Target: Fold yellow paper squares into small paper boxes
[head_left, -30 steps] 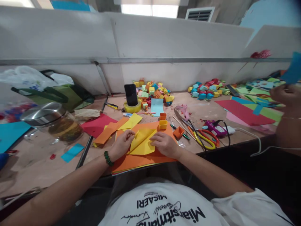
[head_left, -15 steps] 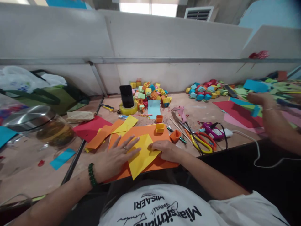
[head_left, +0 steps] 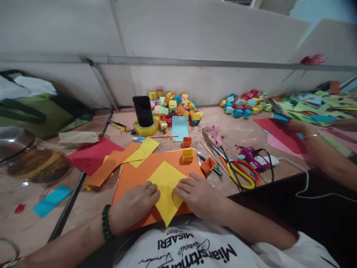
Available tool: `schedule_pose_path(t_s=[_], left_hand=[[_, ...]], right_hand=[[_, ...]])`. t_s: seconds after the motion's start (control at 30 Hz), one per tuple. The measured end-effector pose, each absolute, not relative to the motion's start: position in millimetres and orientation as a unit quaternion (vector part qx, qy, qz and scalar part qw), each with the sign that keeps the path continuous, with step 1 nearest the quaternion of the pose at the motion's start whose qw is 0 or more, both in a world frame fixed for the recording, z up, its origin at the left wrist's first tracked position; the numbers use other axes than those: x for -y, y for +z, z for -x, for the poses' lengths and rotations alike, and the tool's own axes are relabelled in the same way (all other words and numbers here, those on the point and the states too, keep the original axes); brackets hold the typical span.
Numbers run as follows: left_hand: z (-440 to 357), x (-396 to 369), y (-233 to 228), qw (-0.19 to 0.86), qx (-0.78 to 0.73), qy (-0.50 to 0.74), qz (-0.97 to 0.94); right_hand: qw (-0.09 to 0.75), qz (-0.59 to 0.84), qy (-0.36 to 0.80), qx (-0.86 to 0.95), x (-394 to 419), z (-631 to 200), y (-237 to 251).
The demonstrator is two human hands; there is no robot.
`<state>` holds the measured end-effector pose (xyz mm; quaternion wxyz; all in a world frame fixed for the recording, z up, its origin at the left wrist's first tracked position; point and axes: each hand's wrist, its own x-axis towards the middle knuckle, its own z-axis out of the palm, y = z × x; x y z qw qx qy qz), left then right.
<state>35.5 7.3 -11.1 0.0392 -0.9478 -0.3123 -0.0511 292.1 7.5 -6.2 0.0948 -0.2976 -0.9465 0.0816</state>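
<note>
A creased yellow sheet of paper (head_left: 166,182) lies turned like a diamond on a stack of orange paper (head_left: 126,182). My left hand (head_left: 138,201), with a ring and a green bead bracelet, has its fingers curled over the sheet's left edge. On the opposite edge, my right hand (head_left: 200,197) grips the sheet with bent fingers; its thumb is hidden. Just beyond the stack's far edge are a small yellow folded paper box (head_left: 187,155) and an orange one (head_left: 187,142). Another orange paper box (head_left: 208,165) lies to the right, by a green pen (head_left: 217,171).
Scissors (head_left: 241,175), a pink glue gun (head_left: 214,134) and a purple power socket (head_left: 255,158) lie at right. A phone (head_left: 143,111) leans in a tape roll (head_left: 146,128) before piled paper boxes (head_left: 178,106). A glass jar (head_left: 39,163) stands left. Another person's arm (head_left: 320,145) reaches in at right.
My left hand has gone from spread fingers on the sheet to curled fingers at its left edge. My right hand has shifted along the right edge. The view has tilted down.
</note>
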Motion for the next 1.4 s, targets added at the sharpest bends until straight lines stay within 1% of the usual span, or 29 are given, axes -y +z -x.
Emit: schedule_pose_path(t_s=[0.1, 0.2, 0.27, 0.4, 0.6, 0.73, 0.83, 0.93, 1.0, 1.13, 1.2, 1.33, 1.4], left_hand=[[-34.3, -13.1, -4.8, -0.094, 0.368, -0.081, 0.922], [-32.0, -22.0, -4.6, -0.222, 0.451, -0.118, 0.856], [-32.0, -28.6, -6.0, -0.267, 0.501, -0.123, 0.814], [-35.4, -38.9, -4.3, -0.278, 0.555, -0.092, 0.779], [-38.9, -54.8, -0.9, -0.221, 0.579, -0.058, 0.783], [-45.9, -69.8, -1.7, -0.245, 0.577, -0.052, 0.777], [-53.0, -75.3, -1.4, -0.286, 0.585, -0.056, 0.757], [-55.3, -76.0, -4.4, -0.363, 0.582, -0.094, 0.722], [-54.0, -75.2, -7.7, -0.406, 0.569, -0.139, 0.702], [-50.2, -72.3, -10.1, -0.469, 0.535, -0.200, 0.674], [-49.5, -70.4, -8.5, -0.512, 0.503, -0.205, 0.666], [-49.1, -67.6, -5.1, -0.538, 0.466, -0.216, 0.668], [-49.0, -67.2, -5.2, -0.551, 0.460, -0.215, 0.662]], right_hand=[[0.102, 0.312, 0.125, 0.936, -9.8, -287.4, -13.4], [0.112, 0.396, 0.156, 0.898, -19.2, -285.6, -15.7], [0.091, 0.463, 0.169, 0.865, -25.9, -283.4, -11.4], [0.020, 0.542, 0.189, 0.819, -37.0, -273.8, 3.4], [-0.067, 0.574, 0.204, 0.790, -50.1, -259.0, 15.6], [-0.076, 0.581, 0.216, 0.781, -53.6, -256.2, 16.2], [-0.070, 0.579, 0.213, 0.783, -53.9, -256.9, 12.9], [-0.052, 0.575, 0.204, 0.790, -53.6, -259.7, 4.0], [-0.015, 0.566, 0.198, 0.800, -52.9, -262.9, -3.3], [0.136, 0.530, 0.193, 0.814, -52.1, -269.4, -9.5], [0.185, 0.512, 0.233, 0.806, -53.0, -270.5, -6.4], [0.192, 0.507, 0.391, 0.744, -57.4, -265.8, 0.7], [0.201, 0.507, 0.431, 0.719, -58.6, -261.8, 1.0]])
